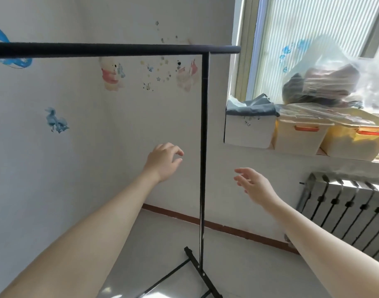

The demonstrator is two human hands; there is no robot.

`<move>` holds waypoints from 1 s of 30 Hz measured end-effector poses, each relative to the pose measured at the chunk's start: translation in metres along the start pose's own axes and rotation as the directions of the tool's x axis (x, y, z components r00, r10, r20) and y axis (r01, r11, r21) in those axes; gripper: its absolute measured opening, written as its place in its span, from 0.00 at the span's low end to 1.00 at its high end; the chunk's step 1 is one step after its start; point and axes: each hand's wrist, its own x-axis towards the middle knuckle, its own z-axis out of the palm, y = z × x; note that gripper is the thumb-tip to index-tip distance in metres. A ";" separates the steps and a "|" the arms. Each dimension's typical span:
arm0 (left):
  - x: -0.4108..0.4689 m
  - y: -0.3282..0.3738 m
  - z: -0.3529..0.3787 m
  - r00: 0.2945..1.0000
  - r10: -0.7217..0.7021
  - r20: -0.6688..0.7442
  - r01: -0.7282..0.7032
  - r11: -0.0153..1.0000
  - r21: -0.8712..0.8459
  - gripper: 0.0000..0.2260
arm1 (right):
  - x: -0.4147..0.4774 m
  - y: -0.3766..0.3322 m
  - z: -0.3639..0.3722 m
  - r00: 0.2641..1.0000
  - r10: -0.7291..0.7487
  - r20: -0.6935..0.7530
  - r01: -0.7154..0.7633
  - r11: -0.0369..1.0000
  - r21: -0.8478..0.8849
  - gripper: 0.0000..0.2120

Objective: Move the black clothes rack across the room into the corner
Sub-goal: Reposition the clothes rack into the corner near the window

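Note:
The black clothes rack (203,147) stands on the pale floor near the corner of the room. Its top bar runs across the upper view and its right upright drops to a black foot at the bottom. My left hand (162,161) hovers just left of the upright with its fingers curled and apart, not touching the pole. My right hand (254,183) is open to the right of the upright, also apart from it. Nothing hangs on the rack.
A white wall with cartoon stickers (113,74) is behind the rack. A window sill at the right holds a white box (248,130), yellow bins (302,134) and a plastic bag (326,82). A radiator (345,207) stands below the sill.

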 end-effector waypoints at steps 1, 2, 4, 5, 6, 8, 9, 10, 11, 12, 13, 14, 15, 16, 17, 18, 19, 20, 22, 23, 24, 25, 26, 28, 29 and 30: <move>0.013 0.014 0.007 1.000 0.005 -0.011 -0.005 1.000 0.022 0.10 | 0.013 0.005 -0.016 1.000 -0.007 0.003 0.007 1.000 -0.003 0.12; 0.025 0.025 0.011 1.000 0.005 -0.026 -0.004 0.999 0.037 0.10 | 0.026 0.007 -0.031 1.000 -0.021 0.009 0.021 1.000 -0.013 0.12; 0.043 0.040 0.014 0.998 -0.001 -0.062 0.005 0.999 0.051 0.09 | 0.050 0.006 -0.050 0.999 -0.051 0.013 0.051 0.999 -0.019 0.11; 0.055 0.045 0.015 0.998 -0.005 -0.069 0.010 0.998 0.067 0.09 | 0.064 0.004 -0.059 0.998 -0.065 0.017 0.066 0.998 -0.012 0.11; 0.063 0.047 0.017 0.998 -0.009 -0.064 0.015 0.996 0.087 0.09 | 0.074 0.003 -0.063 0.997 -0.079 0.021 0.079 0.997 -0.004 0.11; 0.081 0.043 0.017 0.999 -0.025 -0.038 0.030 0.989 0.143 0.10 | 0.098 -0.001 -0.064 0.992 -0.116 0.051 0.115 0.993 0.004 0.11; 0.089 0.038 0.016 0.999 -0.036 -0.027 0.040 0.984 0.174 0.10 | 0.108 -0.004 -0.061 0.988 -0.139 0.067 0.139 0.990 0.005 0.11; 0.098 0.031 0.015 0.999 -0.051 -0.017 0.053 0.978 0.200 0.10 | 0.119 -0.005 -0.058 0.983 -0.163 0.080 0.163 0.987 0.005 0.11; 0.108 0.024 0.017 0.997 -0.073 -0.016 0.074 0.973 0.218 0.10 | 0.132 -0.004 -0.053 0.978 -0.183 0.095 0.184 0.983 0.001 0.12; 0.115 0.015 0.018 0.995 -0.096 -0.017 0.098 0.969 0.226 0.10 | 0.143 -0.004 -0.048 0.974 -0.198 0.111 0.199 0.980 -0.001 0.12; 0.122 0.005 0.021 0.993 -0.118 -0.027 0.121 0.966 0.229 0.10 | 0.155 -0.002 -0.040 0.969 -0.206 0.136 0.209 0.978 -0.008 0.13; 0.127 -0.004 0.024 0.990 -0.139 -0.035 0.144 0.965 0.221 0.10 | 0.164 -0.001 -0.032 0.964 -0.212 0.162 0.217 0.976 -0.014 0.13; 0.131 -0.013 0.028 0.986 -0.160 -0.041 0.165 0.965 0.205 0.10 | 0.172 0.001 -0.024 0.958 -0.212 0.193 0.220 0.975 -0.017 0.14; 0.134 -0.022 0.033 0.982 -0.182 -0.045 0.187 0.965 0.182 0.09 | 0.179 0.002 -0.017 0.950 -0.214 0.226 0.225 0.974 -0.023 0.14; 0.140 -0.030 0.038 0.978 -0.203 -0.051 0.208 0.965 0.156 0.09 | 0.190 0.001 -0.011 0.939 -0.217 0.267 0.234 0.972 -0.033 0.15; 0.141 -0.036 0.043 0.975 -0.220 -0.043 0.224 0.965 0.138 0.09 | 0.198 -0.001 -0.006 0.927 -0.222 0.302 0.246 0.968 -0.044 0.16; 0.145 -0.041 0.047 0.973 -0.229 -0.040 0.233 0.964 0.128 0.09 | 0.210 -0.005 -0.002 0.914 -0.236 0.329 0.267 0.962 -0.051 0.17; 0.145 -0.044 0.051 0.971 -0.236 -0.034 0.239 0.964 0.113 0.08 | 0.218 -0.010 0.002 0.905 -0.257 0.340 0.291 0.955 -0.054 0.18; 0.143 -0.049 0.057 0.965 -0.258 -0.041 0.261 0.961 0.090 0.08 | 0.234 -0.020 0.011 0.890 -0.300 0.344 0.334 0.942 -0.044 0.20; 0.140 -0.050 0.059 0.961 -0.274 -0.043 0.277 0.957 0.088 0.08 | 0.240 -0.025 0.016 0.883 -0.317 0.346 0.348 0.937 -0.030 0.21; 0.136 -0.052 0.062 0.957 -0.287 -0.039 0.290 0.953 0.090 0.07 | 0.244 -0.029 0.021 0.876 -0.332 0.351 0.358 0.933 -0.012 0.21; 0.132 -0.054 0.062 0.952 -0.305 -0.036 0.307 0.947 0.099 0.07 | 0.249 -0.031 0.026 0.863 -0.348 0.365 0.370 0.929 0.012 0.20; 0.127 -0.056 0.060 0.944 -0.329 -0.037 0.331 0.937 0.110 0.07 | 0.254 -0.033 0.031 0.845 -0.365 0.390 0.384 0.923 0.032 0.19; 0.121 -0.058 0.051 0.924 -0.379 -0.058 0.384 0.915 0.127 0.08 | 0.263 -0.033 0.039 0.811 -0.388 0.438 0.409 0.911 0.048 0.16; 0.117 -0.057 0.045 0.907 -0.413 -0.080 0.421 0.898 0.132 0.08 | 0.269 -0.032 0.042 0.790 -0.399 0.466 0.424 0.904 0.055 0.17; 0.113 -0.056 0.040 0.891 -0.442 -0.105 0.453 0.881 0.137 0.08 | 0.275 -0.030 0.043 0.768 -0.405 0.495 0.431 0.900 0.067 0.17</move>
